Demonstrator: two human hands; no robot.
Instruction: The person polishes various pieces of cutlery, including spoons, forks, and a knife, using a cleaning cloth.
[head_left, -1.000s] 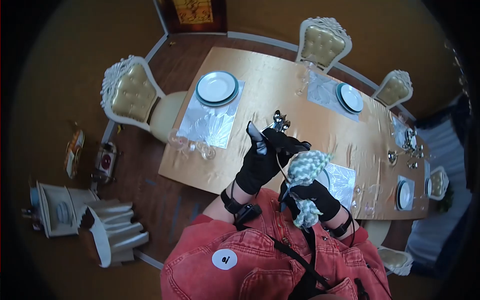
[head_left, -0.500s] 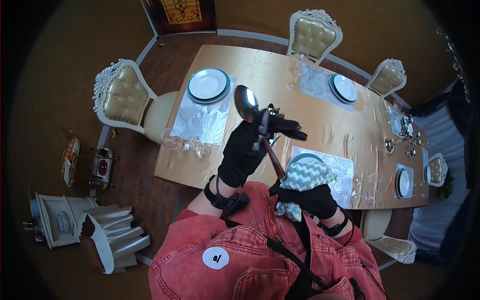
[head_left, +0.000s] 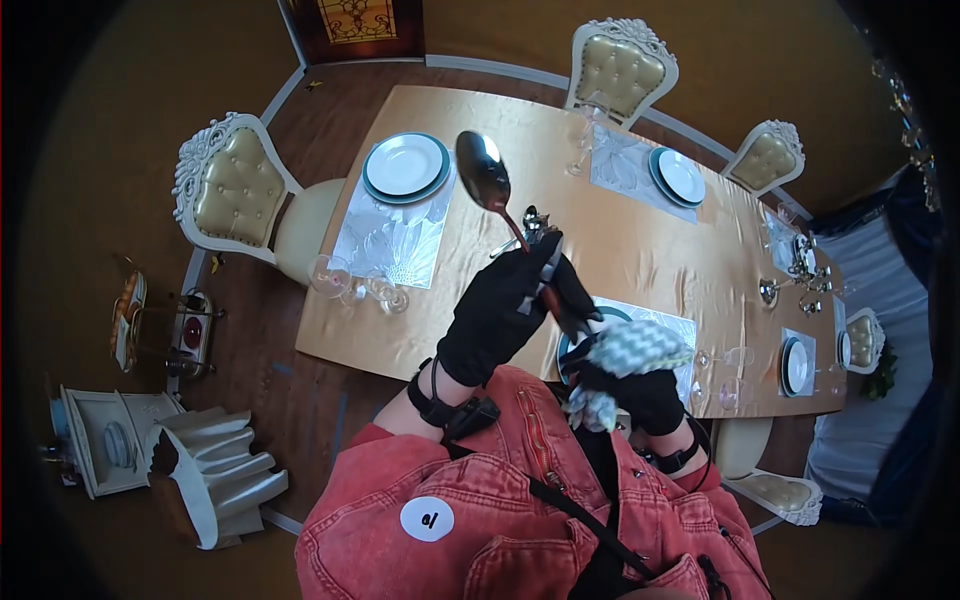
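Over table [head_left: 650, 250]; spoon [head_left: 484, 172] btwn fingers [head_left: 540, 262]

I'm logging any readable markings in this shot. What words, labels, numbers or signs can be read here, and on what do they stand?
"e/" or "a/", roughly: a small dark mark on the round white sticker on the red jacket; too small to read surely.
The spoon in the left hand, the cloth in the right hand, the plates and the placemats show no readable text.
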